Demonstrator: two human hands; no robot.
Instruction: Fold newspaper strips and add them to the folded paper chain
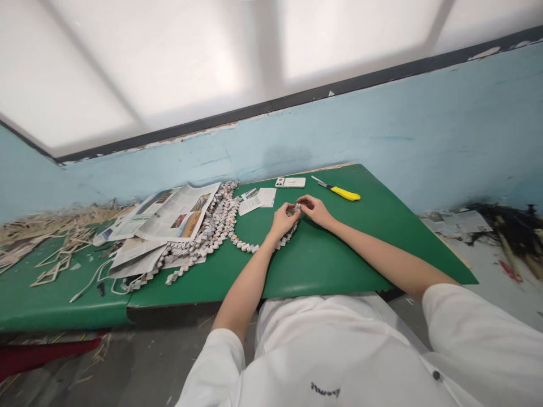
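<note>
A zigzag chain of folded newspaper [245, 246] curves over the green table from a heap on the left up to my hands. Its end is pinched in my left hand [283, 219], fingers closed. From the right, my right hand [314, 209] meets it, thumb and finger closed on the same chain end. The fingertips hide most of the small folded piece between them. Cut newspaper slips [266, 197] lie just beyond my left hand. Behind my right hand rests a knife with a yellow handle [344, 193], its blade pointing left.
A white phone [299, 182] lies near the wall. Newspaper sheets [178, 217] cover part of the heaped paper chains [218, 223]. A white cable [91, 286] and thin wooden sticks [63, 251] are farther left. The green table [335, 260] ends at a slanted right edge.
</note>
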